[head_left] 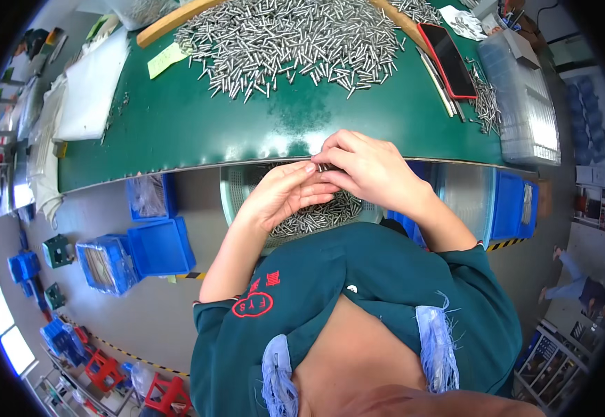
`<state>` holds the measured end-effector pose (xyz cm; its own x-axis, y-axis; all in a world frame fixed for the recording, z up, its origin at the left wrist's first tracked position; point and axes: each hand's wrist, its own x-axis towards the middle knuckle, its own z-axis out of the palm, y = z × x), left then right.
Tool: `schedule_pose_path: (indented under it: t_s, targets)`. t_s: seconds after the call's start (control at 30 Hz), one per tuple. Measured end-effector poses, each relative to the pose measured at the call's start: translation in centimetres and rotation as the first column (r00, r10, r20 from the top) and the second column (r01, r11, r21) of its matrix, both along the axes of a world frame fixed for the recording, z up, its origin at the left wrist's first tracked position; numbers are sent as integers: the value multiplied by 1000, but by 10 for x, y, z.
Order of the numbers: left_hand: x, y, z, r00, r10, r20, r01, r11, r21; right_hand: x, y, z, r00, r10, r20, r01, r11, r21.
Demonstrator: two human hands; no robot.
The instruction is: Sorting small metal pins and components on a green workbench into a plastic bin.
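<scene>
My left hand (pixel 290 192) and my right hand (pixel 366 169) meet at the near edge of the green table. Small metal pins (pixel 325 167) are pinched between their fingertips; how many, I cannot tell. The left palm is turned partly up, with its fingers curled and its thumb against the pins. From the other side, the right thumb and fingers close on them, hiding much of the metal. Below the hands sits a light green basket (pixel 229 194) holding many loose metal pins (pixel 316 219). A large heap of similar pins (pixel 295 42) covers the far middle of the table.
Wooden bars (pixel 177 22) flank the heap. At right lie a red-edged phone (pixel 447 61), loose pins (pixel 485 104) and a clear plastic case (pixel 525 97). White sheets (pixel 94 83) lie at left. Blue bins (pixel 162 247) stand on the floor; a person (pixel 584 288) is far right.
</scene>
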<state>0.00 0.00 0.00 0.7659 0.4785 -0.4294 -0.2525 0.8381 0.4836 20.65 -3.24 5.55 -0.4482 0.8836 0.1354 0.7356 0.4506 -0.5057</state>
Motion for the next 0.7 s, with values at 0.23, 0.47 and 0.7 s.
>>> schedule_pose_path:
  t_s: [0.23,0.47,0.7]
  targets:
    - [8,-11,0,976,49,-213,-7,980,196,-9,-6,-8,990,-86,-115,80,995,-53]
    - [9,-20,21,937,220,-270,-27,820,572,-10,-9,1,903,-169,-394,117,981,-153]
    - [7,-19,36,908,259,-330,-3,790,613,-13,-10,5,802,-244,-545,85,950,-301]
